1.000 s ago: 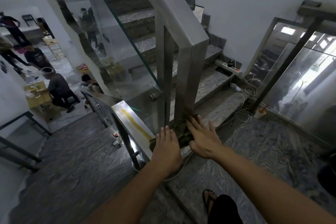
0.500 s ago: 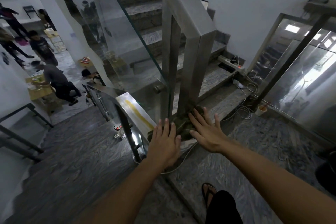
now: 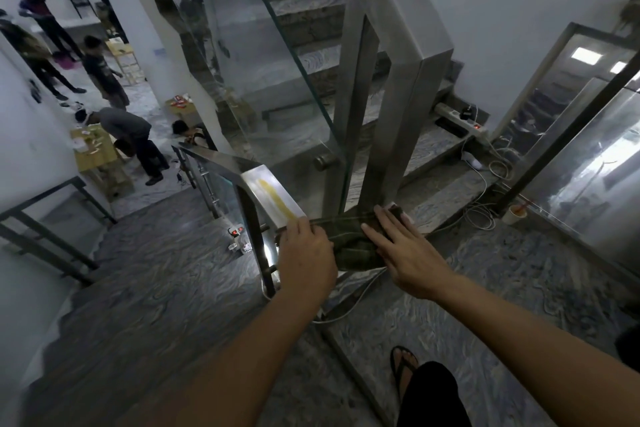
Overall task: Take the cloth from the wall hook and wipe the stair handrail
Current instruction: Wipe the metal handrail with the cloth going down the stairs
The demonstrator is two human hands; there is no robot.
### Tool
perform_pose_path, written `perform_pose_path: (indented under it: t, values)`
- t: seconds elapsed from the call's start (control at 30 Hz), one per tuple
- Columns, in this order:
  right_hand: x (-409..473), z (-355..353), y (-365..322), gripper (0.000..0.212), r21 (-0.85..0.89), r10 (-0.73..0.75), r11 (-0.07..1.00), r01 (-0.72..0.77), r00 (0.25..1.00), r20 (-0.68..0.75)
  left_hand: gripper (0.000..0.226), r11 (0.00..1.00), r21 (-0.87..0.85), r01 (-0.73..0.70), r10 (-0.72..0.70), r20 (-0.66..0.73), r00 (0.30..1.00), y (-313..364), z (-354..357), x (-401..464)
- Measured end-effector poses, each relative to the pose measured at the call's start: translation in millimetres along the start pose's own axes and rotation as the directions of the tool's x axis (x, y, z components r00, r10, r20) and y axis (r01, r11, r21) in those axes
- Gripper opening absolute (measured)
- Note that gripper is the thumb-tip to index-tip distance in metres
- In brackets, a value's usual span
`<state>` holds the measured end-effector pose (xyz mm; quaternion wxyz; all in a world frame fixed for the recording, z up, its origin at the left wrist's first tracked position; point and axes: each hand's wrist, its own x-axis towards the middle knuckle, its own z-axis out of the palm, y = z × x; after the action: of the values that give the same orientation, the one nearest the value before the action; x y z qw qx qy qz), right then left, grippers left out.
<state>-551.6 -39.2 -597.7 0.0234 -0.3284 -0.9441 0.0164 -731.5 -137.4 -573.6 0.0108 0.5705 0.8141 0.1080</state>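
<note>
Left hand (image 3: 306, 253), right hand (image 3: 403, 253) flat on cloth (image 3: 349, 241); handrail (image 3: 273, 192) beneath hidden.

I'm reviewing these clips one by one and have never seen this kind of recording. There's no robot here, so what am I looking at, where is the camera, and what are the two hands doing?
This is one wide-angle camera worn on a person's head, looking forward and down, so the two bare arms reaching in from the bottom belong to the wearer. Straight lines bend because of the lens.

The person stands on a stair landing. In front is a flat steel handrail with a yellowish streak along its top, and glass panels beside it. A dark green cloth lies across the rail's near end.

The left hand rests on the cloth's left part and the right hand presses flat on its right part with fingers spread. Neither hand has a closed grip; the cloth is held down, not lifted.

Cables and a power strip lie on the steps, and a sandalled foot shows below.
</note>
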Motion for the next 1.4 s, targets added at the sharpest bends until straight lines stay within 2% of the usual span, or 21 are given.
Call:
perform_pose_path:
  t: [0.07,0.23,0.37,0.43,0.53,0.73,0.97,1.1,1.27,1.4]
  values:
    - [-2.3,4.1,-0.4,0.054,-0.031,-0.013,0.999,0.013,1.000,0.003,0.033,1.000,-0.015,0.025,-0.025,0.010,1.000,2.2,4.5,-2.3]
    - [-10.4,0.6,-33.9,0.051,-0.025,-0.058,0.998,0.058,0.998,-0.008,0.065,0.998,-0.047,0.051,-0.045,0.130,0.990,-19.2,6.7,8.6]
    - [-0.1,-1.4,-49.2,0.054,0.097,-0.063,0.993,0.062,0.998,0.009,0.060,0.998,-0.063,-0.018,0.031,0.222,0.974,-44.4,11.8,24.3]
    - [3.5,4.7,-59.5,0.059,0.127,-0.063,0.990,0.058,0.998,0.032,0.059,0.997,-0.077,-0.027,0.043,0.222,0.974,-49.3,14.1,32.8]
    - [7.1,10.9,-81.0,0.059,0.087,-0.009,0.996,0.006,0.999,0.036,0.060,0.997,-0.062,-0.054,0.066,0.216,0.974,-56.7,19.0,44.6]
    - [19.9,11.5,-109.9,0.056,0.117,0.109,0.987,-0.109,0.994,0.010,0.062,0.985,-0.021,-0.169,0.169,0.229,0.959,-79.3,19.1,67.2]
    - [47.3,17.2,-140.8,0.067,0.001,0.198,0.980,-0.200,0.973,0.116,0.063,0.968,-0.020,-0.249,0.247,0.218,0.944,-108.6,22.3,95.9]
    - [68.0,18.5,-145.3,0.068,-0.005,0.207,0.978,-0.208,0.970,0.132,0.065,0.977,-0.046,-0.210,0.215,0.184,0.959,-118.5,25.7,110.5]
    - [96.8,13.2,-144.9,0.072,0.072,0.125,0.988,-0.138,0.979,0.163,0.066,0.986,-0.104,-0.134,0.148,0.144,0.978,-130.3,26.5,132.9]
    - [117.7,4.0,-146.2,0.073,0.126,0.121,0.981,-0.146,0.975,0.185,0.059,0.979,-0.194,-0.070,0.094,0.121,0.988,-141.1,21.0,154.2]
